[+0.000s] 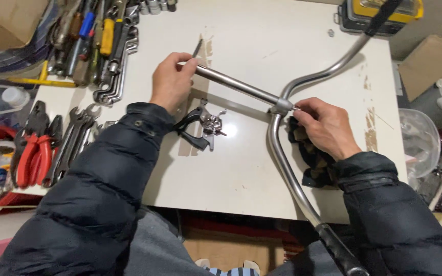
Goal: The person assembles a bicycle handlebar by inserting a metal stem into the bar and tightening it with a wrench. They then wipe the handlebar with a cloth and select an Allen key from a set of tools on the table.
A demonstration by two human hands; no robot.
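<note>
A silver bicycle handlebar (282, 163) with its stem tube (236, 85) lies across the white table (262, 41). My left hand (171, 81) grips the far end of the stem tube. My right hand (323, 125) pinches the clamp (281, 106) where stem and bar meet, resting on a dark rag (315, 163). A black brake lever (200, 125) with metal fittings lies between my hands. A thin dark rod (197, 48) lies just past my left fingers.
Wrenches (75, 138), red-handled pliers (31, 151) and screwdrivers (95, 36) crowd the left side. A yellow case (379, 13) stands at the far right corner. Cardboard boxes (428, 64) and a clear plastic container (418, 140) sit off the table's right edge.
</note>
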